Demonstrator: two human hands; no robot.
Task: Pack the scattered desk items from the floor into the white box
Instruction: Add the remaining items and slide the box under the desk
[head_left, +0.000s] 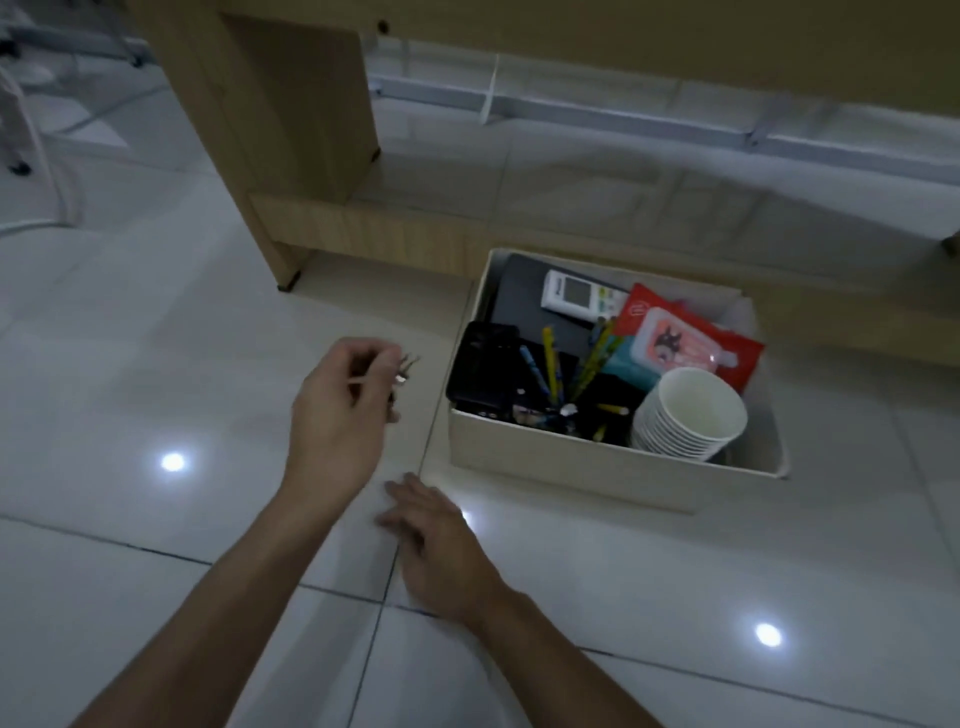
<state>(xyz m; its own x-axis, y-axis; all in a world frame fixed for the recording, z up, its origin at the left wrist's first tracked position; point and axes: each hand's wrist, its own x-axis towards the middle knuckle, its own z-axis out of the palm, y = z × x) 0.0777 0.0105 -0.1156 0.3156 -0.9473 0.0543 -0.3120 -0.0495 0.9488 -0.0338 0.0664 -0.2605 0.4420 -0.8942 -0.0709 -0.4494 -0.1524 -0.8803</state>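
- Fingers (363, 361) of my left hand (337, 415) curled, pinching a small metal item (404, 368); too blurred to name, perhaps keys or clips
- My right hand (434, 545) is low over the floor (156, 364), nearer me, fingers straight, holding nothing
- The white box (571, 462) lies to the right of the pinch; the item's free end points toward its left wall
- Judgement: left hand carries right, over that wall, then lets go
- Near side already crowded with pens (550, 364) and paper cups (691, 415); drop further left
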